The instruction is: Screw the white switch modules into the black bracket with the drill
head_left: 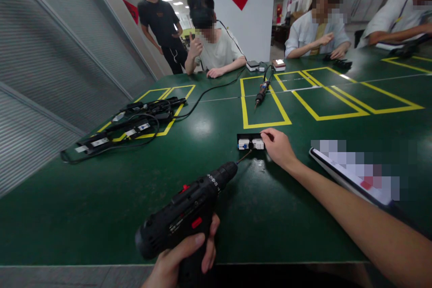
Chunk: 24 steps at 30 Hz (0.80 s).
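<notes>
A black cordless drill (pixel 189 207) with red switches is in my left hand (pixel 189 252), whose fingers wrap round its handle. Its long thin bit (pixel 243 157) points up and to the right, the tip at the lower edge of a small black-backed unit with white blocks (pixel 258 144). Whether the tip touches the unit I cannot tell. My right hand (pixel 278 145) pinches the right end of that unit and keeps it standing on the green table. A blue part shows on the unit's left side.
Black devices with cables (pixel 135 121) lie on the left of the green table (pixel 101 216). An electric screwdriver (pixel 261 94) rests inside a yellow tape frame. A tablet-like device (pixel 351 173) lies beside my right forearm. Several people sit or stand beyond the table.
</notes>
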Available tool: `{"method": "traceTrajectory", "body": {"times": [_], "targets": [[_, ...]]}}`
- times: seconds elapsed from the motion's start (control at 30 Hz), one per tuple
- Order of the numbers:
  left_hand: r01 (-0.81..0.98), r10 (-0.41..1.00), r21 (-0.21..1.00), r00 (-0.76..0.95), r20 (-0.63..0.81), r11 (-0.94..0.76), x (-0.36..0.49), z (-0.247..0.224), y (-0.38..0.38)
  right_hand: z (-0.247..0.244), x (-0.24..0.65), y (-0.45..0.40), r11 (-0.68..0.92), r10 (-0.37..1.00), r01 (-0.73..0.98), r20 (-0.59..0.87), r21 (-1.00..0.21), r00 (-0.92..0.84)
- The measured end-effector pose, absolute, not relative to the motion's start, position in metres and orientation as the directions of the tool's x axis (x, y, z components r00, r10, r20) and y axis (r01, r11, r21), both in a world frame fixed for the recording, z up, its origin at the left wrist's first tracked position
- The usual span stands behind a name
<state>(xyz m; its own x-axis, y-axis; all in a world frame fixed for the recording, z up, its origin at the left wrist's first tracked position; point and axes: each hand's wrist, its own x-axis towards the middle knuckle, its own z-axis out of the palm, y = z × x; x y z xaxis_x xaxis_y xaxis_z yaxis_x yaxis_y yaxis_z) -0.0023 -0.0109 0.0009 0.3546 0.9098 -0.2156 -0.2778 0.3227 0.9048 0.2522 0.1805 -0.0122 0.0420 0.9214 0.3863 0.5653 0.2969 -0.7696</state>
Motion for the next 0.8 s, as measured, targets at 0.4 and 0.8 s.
{"method": "traceTrajectory", "body": {"times": [0.4,0.8], "targets": [[-0.274,0.910,0.901,0.343,-0.234,0.335,-0.0015,0.0013,-0.0117,-0.0123,0.2528,0.1794,0.289,0.925,0.567,0.377,-0.771,0.042],[-0.267,0.912,0.905,0.337,-0.234,0.330,-0.0033,-0.0002,-0.0122,-0.0074,0.2518,0.1786,0.273,0.932,0.568,0.361,-0.777,0.045]]}}
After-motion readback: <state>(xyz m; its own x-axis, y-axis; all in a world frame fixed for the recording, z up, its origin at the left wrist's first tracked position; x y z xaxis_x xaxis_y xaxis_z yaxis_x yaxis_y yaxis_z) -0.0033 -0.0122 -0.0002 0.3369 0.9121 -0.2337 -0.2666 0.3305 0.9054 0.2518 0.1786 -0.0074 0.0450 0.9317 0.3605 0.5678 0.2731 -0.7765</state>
